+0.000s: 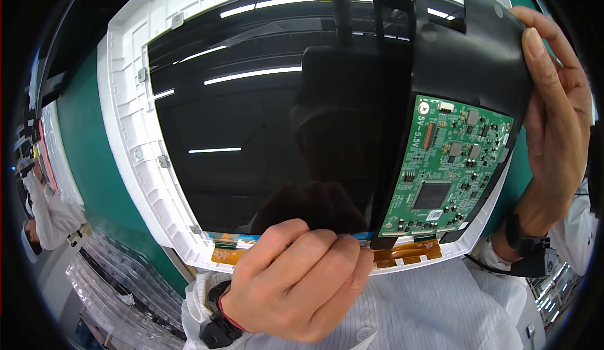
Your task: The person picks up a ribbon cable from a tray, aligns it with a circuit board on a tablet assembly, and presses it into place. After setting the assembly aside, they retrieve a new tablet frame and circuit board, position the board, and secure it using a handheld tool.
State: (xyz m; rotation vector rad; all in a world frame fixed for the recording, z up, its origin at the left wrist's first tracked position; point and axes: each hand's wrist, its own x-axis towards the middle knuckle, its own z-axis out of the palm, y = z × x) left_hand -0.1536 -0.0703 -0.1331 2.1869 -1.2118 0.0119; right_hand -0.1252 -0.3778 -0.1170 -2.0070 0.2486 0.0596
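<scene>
Feed check from my end. Black glossy panel [251, 142] sits face-on mid-frame, inside a white plastic frame [126, 92] with small metal clips [177, 20] round its rim. Black sheet [475, 67] covers the panel's right side, upper right of frame; green circuit board [456, 136] shows just below its broad part, right of centre.

Right hand [553, 98], far right: thumb laid flat on the sheet's outer edge, other fingers bent behind it, so I read a light pinch on that edge. Left hand [302, 281], bottom centre: fingers curled in, knuckles up, at the panel's lower edge. Tips hidden; I can't tell if they grip anything or how wide they stand.

Handling, my judgement: sheet looks thin, springy, slick; it bows near the right hand. Pinch by the outer margin, thumb on top, no hard creasing. Panel looks stiff, brittle, smooth; mirror finish will show prints, so hold by edges, never press the middle. Board probably light but fragile: keep fingers off chips and connectors, use bare rim only. Weak spot is the orange flex cables [409, 252] along the lower edge, one part right beside the left hand. They'd tear or kink if tugged. For moving the lot, I'd carry by the white frame; likely bulky more than heavy.
</scene>
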